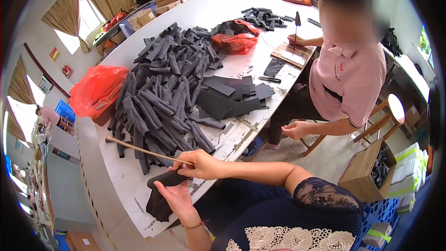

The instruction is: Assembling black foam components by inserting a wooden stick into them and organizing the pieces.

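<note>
My right hand [200, 163] grips a thin wooden stick [139, 149] near one end. The stick points left over a large pile of dark grey fabric tubes [158, 97]. Just below, my left hand [177, 196] holds a black fabric piece [159, 202] at the near edge of the white table, its thumb pressed against the cloth. The right fingers meet the upper end of that cloth, and how they grip it is partly hidden. Beyond the pile's right side lie flat dark fabric pieces [232, 100], overlapping one another.
Red plastic bags [99, 90] sit at the pile's left and far side. Across the white table [114, 176], a co-worker [346, 74] holds an upright tool over a wooden board [292, 54]. A black-handled cutter [269, 79] lies nearby. An open cardboard box [369, 169] stands at the right.
</note>
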